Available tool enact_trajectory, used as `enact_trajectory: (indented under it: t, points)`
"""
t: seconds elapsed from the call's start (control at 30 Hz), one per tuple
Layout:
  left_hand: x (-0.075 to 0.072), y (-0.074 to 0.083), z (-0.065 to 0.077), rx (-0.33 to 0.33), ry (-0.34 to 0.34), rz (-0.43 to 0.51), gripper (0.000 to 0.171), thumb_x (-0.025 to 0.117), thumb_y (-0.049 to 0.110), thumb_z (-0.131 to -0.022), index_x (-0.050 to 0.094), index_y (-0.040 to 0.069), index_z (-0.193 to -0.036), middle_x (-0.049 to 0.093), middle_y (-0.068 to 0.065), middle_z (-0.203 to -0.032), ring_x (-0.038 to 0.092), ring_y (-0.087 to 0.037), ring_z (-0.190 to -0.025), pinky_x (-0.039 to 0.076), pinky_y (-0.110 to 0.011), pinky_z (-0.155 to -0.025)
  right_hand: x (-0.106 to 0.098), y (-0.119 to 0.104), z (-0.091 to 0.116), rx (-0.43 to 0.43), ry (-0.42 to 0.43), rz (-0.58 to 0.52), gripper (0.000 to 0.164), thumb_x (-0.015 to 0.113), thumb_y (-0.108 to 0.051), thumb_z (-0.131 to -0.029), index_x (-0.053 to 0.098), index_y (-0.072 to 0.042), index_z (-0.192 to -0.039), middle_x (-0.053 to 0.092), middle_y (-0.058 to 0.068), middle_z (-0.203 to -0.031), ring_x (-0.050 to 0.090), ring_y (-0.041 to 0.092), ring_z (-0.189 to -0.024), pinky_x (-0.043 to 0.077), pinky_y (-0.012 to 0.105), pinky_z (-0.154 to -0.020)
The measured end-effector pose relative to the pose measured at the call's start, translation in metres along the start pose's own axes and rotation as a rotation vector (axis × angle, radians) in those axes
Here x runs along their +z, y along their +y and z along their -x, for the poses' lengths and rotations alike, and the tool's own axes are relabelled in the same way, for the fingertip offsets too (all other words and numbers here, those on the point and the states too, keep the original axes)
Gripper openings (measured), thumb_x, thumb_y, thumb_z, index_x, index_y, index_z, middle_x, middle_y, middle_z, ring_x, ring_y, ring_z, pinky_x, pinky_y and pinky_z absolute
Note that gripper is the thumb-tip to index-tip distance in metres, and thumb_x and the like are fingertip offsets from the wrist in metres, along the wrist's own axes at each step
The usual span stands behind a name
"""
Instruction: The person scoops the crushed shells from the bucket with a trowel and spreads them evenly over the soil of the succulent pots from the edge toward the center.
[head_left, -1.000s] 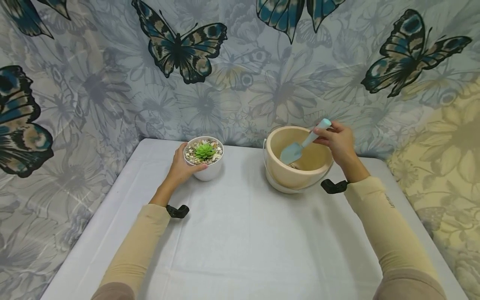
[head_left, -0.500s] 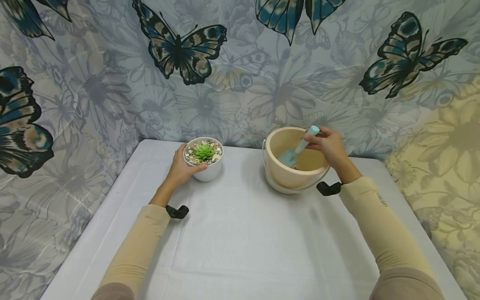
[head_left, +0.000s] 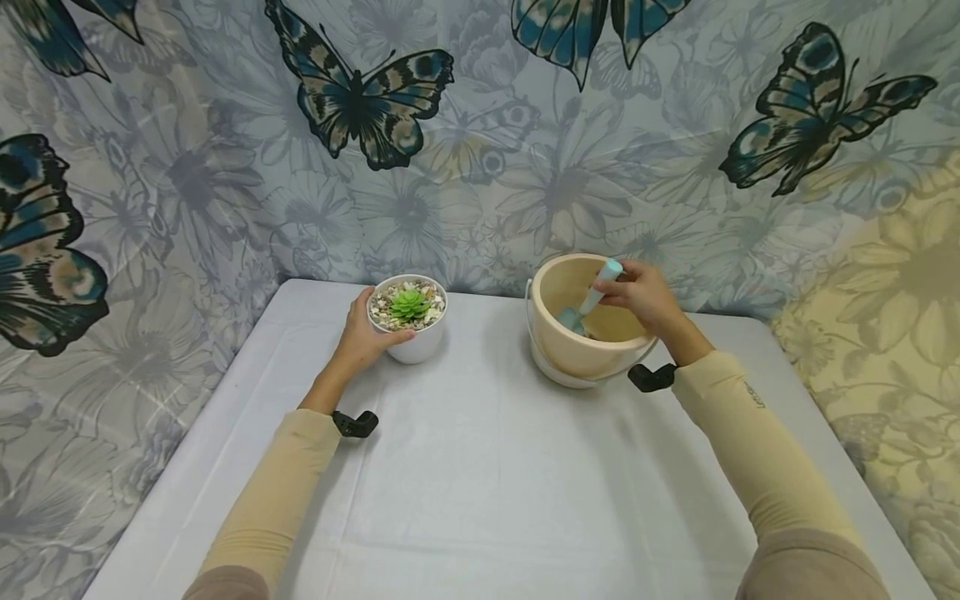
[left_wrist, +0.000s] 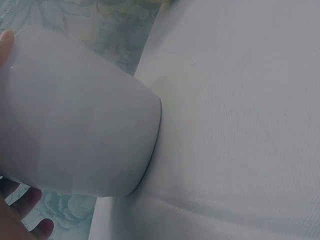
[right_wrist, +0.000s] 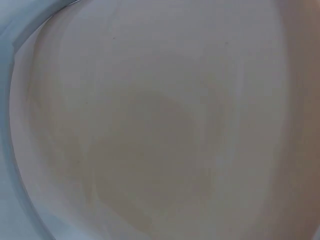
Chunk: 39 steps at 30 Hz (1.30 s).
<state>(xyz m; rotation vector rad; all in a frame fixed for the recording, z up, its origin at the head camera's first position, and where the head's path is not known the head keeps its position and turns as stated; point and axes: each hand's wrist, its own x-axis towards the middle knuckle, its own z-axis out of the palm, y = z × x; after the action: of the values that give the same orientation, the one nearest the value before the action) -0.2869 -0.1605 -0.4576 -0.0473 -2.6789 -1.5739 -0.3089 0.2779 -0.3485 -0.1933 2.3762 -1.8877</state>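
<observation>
On the left of the table, a white flower pot (head_left: 416, 340) holds a green succulent (head_left: 409, 305) among pale pebbles. My left hand (head_left: 365, 333) grips it by the near left side, thumb across the front. In the left wrist view the pot (left_wrist: 85, 115) stands on the cloth between thumb and fingers. To the right is a cream bucket (head_left: 577, 358) with some pebbles at the bottom. My right hand (head_left: 645, 297) reaches over its right rim and grips a light blue trowel (head_left: 600, 287) by the handle. The blade points down inside the bucket, its tip partly hidden.
A white cloth covers the table (head_left: 480, 483). Right behind its back edge hangs a butterfly-print curtain (head_left: 480, 183). The bucket's thin white handle (head_left: 592, 383) hangs down along its front. In the right wrist view the bucket's wall (right_wrist: 160, 125) fills nearly everything.
My right hand has moved left and lower over the bucket, and the trowel blade has sunk deeper and tilted more upright. My left hand and the flower pot have stayed put.
</observation>
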Motion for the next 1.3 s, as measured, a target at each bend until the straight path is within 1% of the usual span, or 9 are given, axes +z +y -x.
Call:
enact_trajectory:
  t: [0.2, 0.43, 0.53, 0.6, 0.73, 1.0, 1.13, 1.2, 1.3]
  points:
    - [0.001, 0.0, -0.002, 0.005, -0.001, -0.006, 0.116, 0.081, 0.047, -0.075, 0.005, 0.016, -0.157, 0.014, -0.02, -0.159, 0.02, -0.038, -0.147, 0.024, -0.061, -0.116, -0.004, -0.003, 0.003, 0.031, -0.001, 0.121, 0.026, 0.064, -0.008, -0.094, 0.054, 0.007, -0.113, 0.064, -0.013, -0.089, 0.067, 0.001, -0.082, 0.057, 0.018, -0.077]
    - [0.003, 0.001, -0.004, 0.003, -0.001, -0.004, 0.115, 0.081, 0.048, -0.075, 0.005, 0.017, -0.157, 0.014, -0.019, -0.159, 0.019, -0.038, -0.148, 0.025, -0.061, -0.116, -0.012, -0.006, 0.008, 0.032, 0.039, 0.338, 0.032, 0.067, -0.013, -0.093, 0.055, 0.011, -0.112, 0.062, -0.014, -0.08, 0.066, -0.001, -0.072, 0.057, 0.018, -0.073]
    - [0.003, 0.001, -0.004, 0.001, -0.003, -0.003, 0.115, 0.08, 0.048, -0.076, 0.005, 0.017, -0.157, 0.014, -0.019, -0.159, 0.019, -0.038, -0.148, 0.025, -0.061, -0.116, -0.017, -0.007, 0.011, 0.053, 0.057, 0.425, 0.039, 0.067, -0.016, -0.093, 0.055, 0.013, -0.117, 0.066, -0.005, -0.086, 0.066, -0.003, -0.07, 0.058, 0.019, -0.073]
    - [0.003, 0.002, -0.004, 0.0, -0.007, -0.002, 0.115, 0.08, 0.048, -0.076, 0.005, 0.017, -0.157, 0.014, -0.019, -0.159, 0.019, -0.038, -0.148, 0.025, -0.061, -0.115, -0.02, -0.008, 0.013, 0.08, 0.057, 0.463, 0.046, 0.066, -0.017, -0.094, 0.052, 0.015, -0.124, 0.069, 0.011, -0.096, 0.065, -0.003, -0.07, 0.058, 0.021, -0.075]
    - [0.002, 0.003, -0.003, -0.007, -0.011, -0.007, 0.116, 0.081, 0.048, -0.076, 0.005, 0.016, -0.157, 0.015, -0.019, -0.159, 0.02, -0.038, -0.147, 0.025, -0.061, -0.116, -0.025, -0.012, 0.018, 0.125, 0.051, 0.526, 0.061, 0.064, -0.019, -0.095, 0.04, 0.015, -0.139, 0.059, 0.034, -0.124, 0.067, -0.001, -0.075, 0.058, 0.025, -0.08]
    - [-0.002, 0.002, -0.002, -0.014, -0.005, -0.033, 0.116, 0.08, 0.049, -0.075, 0.006, 0.014, -0.157, 0.014, -0.02, -0.159, 0.019, -0.038, -0.148, 0.025, -0.061, -0.116, -0.03, -0.021, 0.026, 0.103, 0.072, 0.625, 0.057, 0.064, -0.023, -0.096, 0.047, 0.014, -0.135, 0.057, 0.036, -0.127, 0.071, 0.016, -0.087, 0.056, 0.02, -0.073]
    - [-0.003, 0.002, -0.003, -0.011, -0.011, -0.042, 0.117, 0.08, 0.049, -0.076, 0.005, 0.013, -0.157, 0.014, -0.02, -0.16, 0.018, -0.039, -0.148, 0.024, -0.06, -0.116, -0.032, -0.024, 0.031, 0.101, 0.115, 0.726, 0.053, 0.06, -0.028, -0.097, 0.052, 0.011, -0.132, 0.058, 0.035, -0.125, 0.066, 0.038, -0.102, 0.056, 0.032, -0.077]
    - [-0.004, 0.003, -0.003, -0.016, -0.016, -0.047, 0.117, 0.08, 0.05, -0.075, 0.004, 0.014, -0.157, 0.013, -0.02, -0.16, 0.018, -0.038, -0.148, 0.024, -0.06, -0.116, -0.031, -0.025, 0.032, 0.098, 0.135, 0.759, 0.05, 0.059, -0.029, -0.098, 0.055, 0.009, -0.13, 0.058, 0.034, -0.125, 0.063, 0.043, -0.106, 0.055, 0.043, -0.082]
    - [-0.004, 0.003, -0.004, -0.032, -0.025, -0.061, 0.118, 0.079, 0.053, -0.075, 0.003, 0.016, -0.158, 0.012, -0.019, -0.16, 0.017, -0.038, -0.148, 0.025, -0.061, -0.116, -0.031, -0.024, 0.035, 0.085, 0.142, 0.774, 0.05, 0.058, -0.03, -0.098, 0.056, 0.01, -0.128, 0.058, 0.035, -0.124, 0.06, 0.045, -0.108, 0.054, 0.049, -0.085]
